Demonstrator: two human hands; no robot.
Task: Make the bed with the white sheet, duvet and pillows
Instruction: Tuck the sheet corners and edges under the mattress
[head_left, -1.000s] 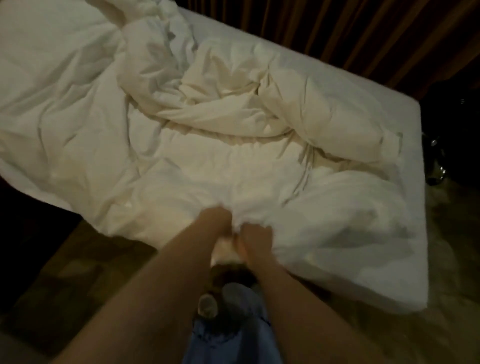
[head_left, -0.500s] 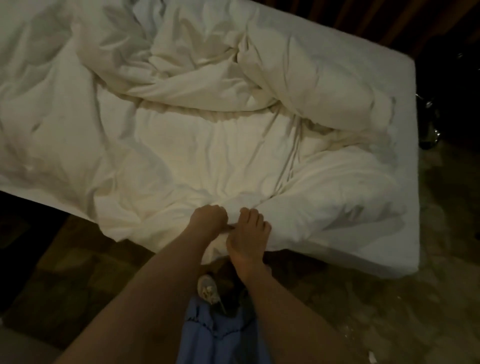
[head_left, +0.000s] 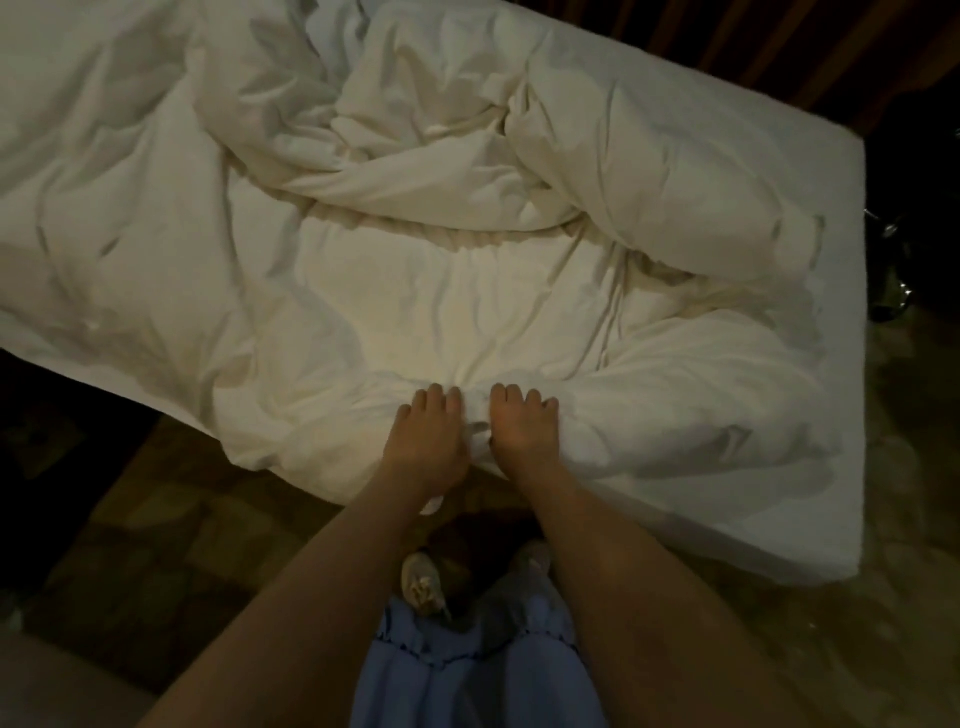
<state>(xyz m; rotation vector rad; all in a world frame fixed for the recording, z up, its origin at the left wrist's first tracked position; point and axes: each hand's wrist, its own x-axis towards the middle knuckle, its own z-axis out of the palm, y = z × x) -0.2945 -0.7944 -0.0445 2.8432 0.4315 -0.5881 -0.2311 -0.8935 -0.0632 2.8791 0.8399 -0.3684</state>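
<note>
A white duvet (head_left: 467, 291) lies crumpled over the bed, bunched into a thick heap toward the far side. The white sheet (head_left: 919, 395) shows bare along the mattress's right side and near corner. My left hand (head_left: 426, 441) and my right hand (head_left: 519, 436) sit side by side on the duvet's near edge, where it hangs over the mattress. Their fingers lie over the top of the fabric with the tips dug in, the thumbs hidden underneath, and a small fold is bunched between them. No pillow is in view.
I stand at the near side of the bed on a dim patterned floor (head_left: 156, 545), my feet close to the mattress. Dark curtains (head_left: 779, 47) hang behind the bed. A dark object with shiny parts (head_left: 893, 280) sits on the floor beyond the right side.
My left hand has gone from a fist to fingers spread over the duvet edge. Both hands now sit further onto the bed, and the view has shifted closer.
</note>
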